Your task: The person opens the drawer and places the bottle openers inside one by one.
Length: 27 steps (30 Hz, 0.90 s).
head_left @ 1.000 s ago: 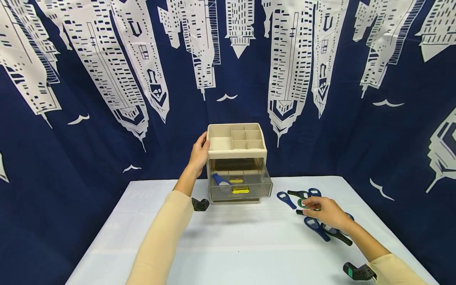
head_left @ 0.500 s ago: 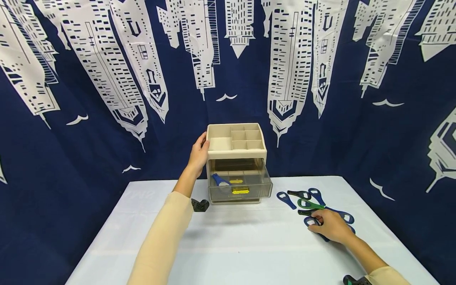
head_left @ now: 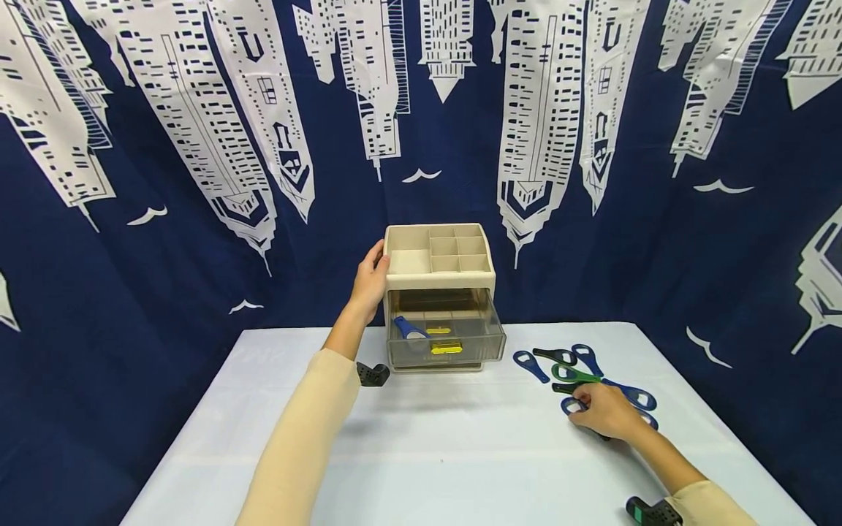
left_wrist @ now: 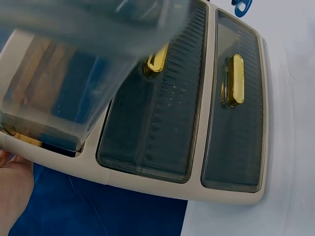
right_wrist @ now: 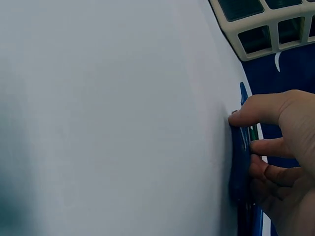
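Observation:
A beige drawer organizer [head_left: 437, 280] stands at the back of the table, its clear top drawer [head_left: 473, 351] pulled out. Inside that drawer lies a blue bottle opener [head_left: 409, 328]. My left hand [head_left: 368, 281] rests against the organizer's left side near the top; the left wrist view shows some of its fingers [left_wrist: 15, 164] at the edge. At the right, my right hand [head_left: 608, 413] pinches a blue bottle opener [head_left: 574, 406] lying on the table, thumb on one side and fingers on the other. The hand hides much of this opener and others under it.
Around the right hand lie several more openers: a blue one [head_left: 531, 365] nearest the organizer, a black one [head_left: 555, 356], a green one [head_left: 575, 374] and another blue one [head_left: 636, 396]. Two lower drawers [left_wrist: 152, 118] with gold handles look shut. A dark patterned cloth [head_left: 441, 197] hangs behind.
My right hand has come down and nearer, from above the green opener to the blue opener, and now pinches it. My left hand stays at the organizer.

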Each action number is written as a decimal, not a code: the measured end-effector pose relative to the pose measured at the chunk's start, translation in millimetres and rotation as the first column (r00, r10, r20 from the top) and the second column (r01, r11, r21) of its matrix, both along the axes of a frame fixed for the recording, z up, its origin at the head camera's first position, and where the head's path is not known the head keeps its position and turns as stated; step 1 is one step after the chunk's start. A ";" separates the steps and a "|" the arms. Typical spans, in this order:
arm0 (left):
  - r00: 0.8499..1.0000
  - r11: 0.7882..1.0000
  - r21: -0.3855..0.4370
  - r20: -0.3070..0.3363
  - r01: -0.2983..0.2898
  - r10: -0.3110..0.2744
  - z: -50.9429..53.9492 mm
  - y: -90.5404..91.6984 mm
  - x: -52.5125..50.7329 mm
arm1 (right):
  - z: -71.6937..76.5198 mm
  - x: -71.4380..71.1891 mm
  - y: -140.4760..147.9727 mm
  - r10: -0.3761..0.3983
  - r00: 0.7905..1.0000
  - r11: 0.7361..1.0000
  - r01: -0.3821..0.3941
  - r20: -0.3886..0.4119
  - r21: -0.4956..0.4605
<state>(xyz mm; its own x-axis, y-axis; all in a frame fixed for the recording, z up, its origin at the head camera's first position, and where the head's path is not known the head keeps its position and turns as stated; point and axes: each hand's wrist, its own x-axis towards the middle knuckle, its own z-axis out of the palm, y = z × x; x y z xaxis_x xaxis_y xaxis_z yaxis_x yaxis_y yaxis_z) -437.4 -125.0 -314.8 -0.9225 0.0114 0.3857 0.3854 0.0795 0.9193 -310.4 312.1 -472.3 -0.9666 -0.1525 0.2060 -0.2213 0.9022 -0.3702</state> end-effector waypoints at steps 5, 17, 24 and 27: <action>1.000 1.000 0.000 0.006 -0.008 0.008 1.0 -2.0 0.8 | -1.4 -2.4 -4.2 -0.008 1.000 1.000 0.008 0.007 -0.017; 1.000 1.000 0.005 0.003 0.007 -0.007 3.0 5.4 -1.1 | 14.8 -4.6 -1.8 0.038 0.999 0.995 -0.041 -0.026 -0.095; 1.000 1.000 0.009 0.006 0.007 -0.007 2.3 2.8 -0.8 | 45.7 -11.7 -11.8 0.105 0.993 0.991 -0.109 -0.047 -0.079; 1.000 1.000 0.017 0.003 0.014 -0.015 2.1 2.8 -1.2 | 62.0 -15.1 -17.0 0.126 0.991 0.989 -0.129 -0.054 -0.067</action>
<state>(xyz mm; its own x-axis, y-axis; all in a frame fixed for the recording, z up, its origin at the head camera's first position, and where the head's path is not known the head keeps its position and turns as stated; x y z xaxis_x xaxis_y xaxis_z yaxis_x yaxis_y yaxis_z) -438.6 -122.2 -312.7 -0.9235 0.0183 0.3832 0.3836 0.0582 0.9217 -325.6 295.1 -410.4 -0.9285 -0.2572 0.2679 -0.3524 0.8377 -0.4172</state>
